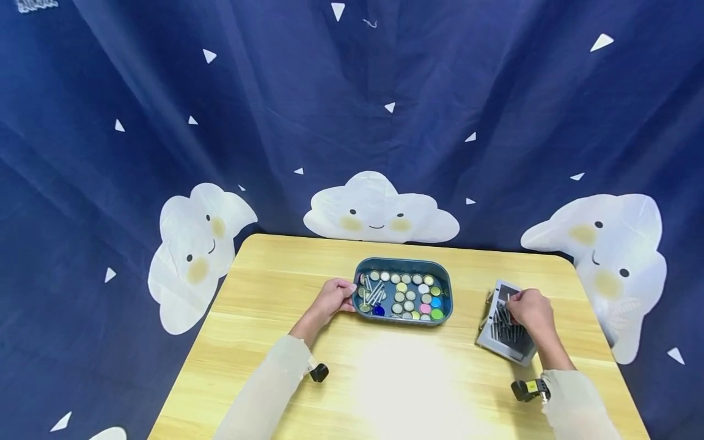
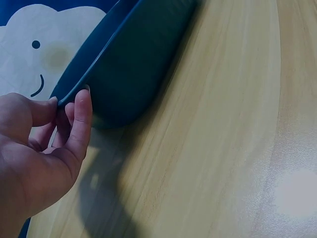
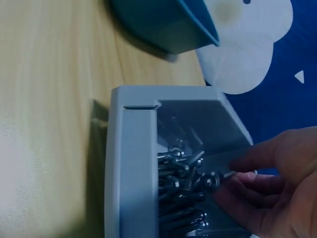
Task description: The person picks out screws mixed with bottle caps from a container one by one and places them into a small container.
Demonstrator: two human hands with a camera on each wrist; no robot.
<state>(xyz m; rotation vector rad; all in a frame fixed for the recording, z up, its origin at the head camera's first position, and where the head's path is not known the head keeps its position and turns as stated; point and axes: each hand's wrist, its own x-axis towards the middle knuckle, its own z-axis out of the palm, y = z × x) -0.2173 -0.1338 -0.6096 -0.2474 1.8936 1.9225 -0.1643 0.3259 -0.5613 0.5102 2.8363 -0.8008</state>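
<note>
My left hand [image 1: 334, 297] pinches the left rim of a dark blue-green tub [image 1: 404, 320] between thumb and fingers, as the left wrist view shows close up. Several long metal screws [image 1: 374, 293] lie in the tub's left end, among many round bottle caps [image 1: 409, 296]. Over on the right, my right hand [image 1: 532, 310] reaches into a grey box [image 1: 489, 339] with a pile of dark metal screws [image 3: 181, 213]. In the right wrist view its fingertips pinch one screw [image 3: 212, 180] above the pile. The hand covers part of the box.
Both containers stand on a light wooden table [image 1: 286, 275], with a stretch of tabletop between them. A dark blue curtain [image 1: 308, 91] with white clouds hangs behind the table's back edge. Bright glare lies on the table's front middle.
</note>
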